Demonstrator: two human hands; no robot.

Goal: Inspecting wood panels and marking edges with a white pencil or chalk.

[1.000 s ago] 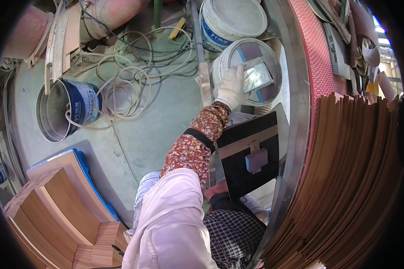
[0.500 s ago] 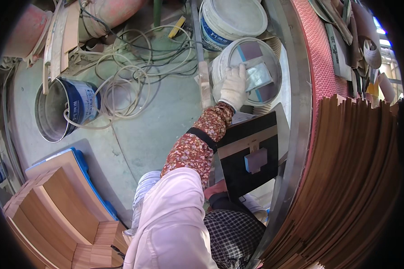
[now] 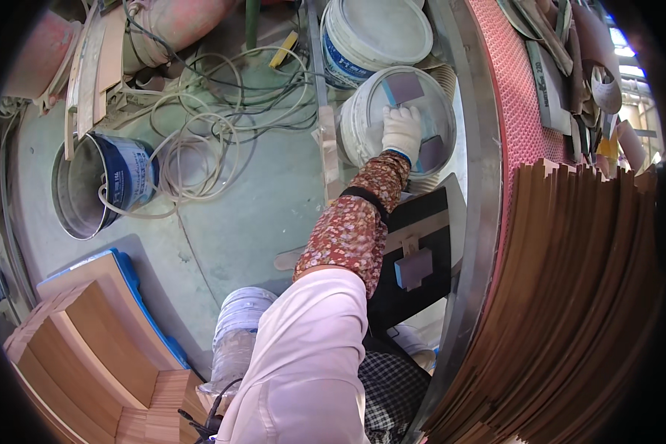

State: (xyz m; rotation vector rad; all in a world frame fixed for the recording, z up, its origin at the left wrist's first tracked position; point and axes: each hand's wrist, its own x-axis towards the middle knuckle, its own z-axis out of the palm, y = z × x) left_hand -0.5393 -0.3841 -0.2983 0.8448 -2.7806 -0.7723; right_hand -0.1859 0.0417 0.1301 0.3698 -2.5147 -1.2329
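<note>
My left hand [image 3: 402, 132], in a white work glove, comes down on the pale round lid [image 3: 362, 111] of a bucket. Its fingers are bent and pressed together, and whatever lies under them is hidden. A mauve-and-blue pad [image 3: 406, 86] lies beyond the fingers on the lid, and a similar pad [image 3: 434, 152] sits right of the wrist, partly covered. Below, next to my flowered sleeve, a smaller mauve-and-blue pad [image 3: 414, 268] rests on a dark panel [image 3: 411, 300] with brown strips. My right hand is out of view.
Another lidded bucket [image 3: 377, 33] stands farther back. To the right, a metal rail [image 3: 488, 148] borders pink textured sheeting and stacked brown strips [image 3: 570, 296]. A blue bucket [image 3: 129, 177] lies beside coiled hoses [image 3: 200, 159]. Wooden boards [image 3: 111, 333] are stacked at lower left.
My left hand has moved right across the lid, and its fingers have bent. The pale shiny rectangle that lay beside it is now hidden. The view has shifted slightly.
</note>
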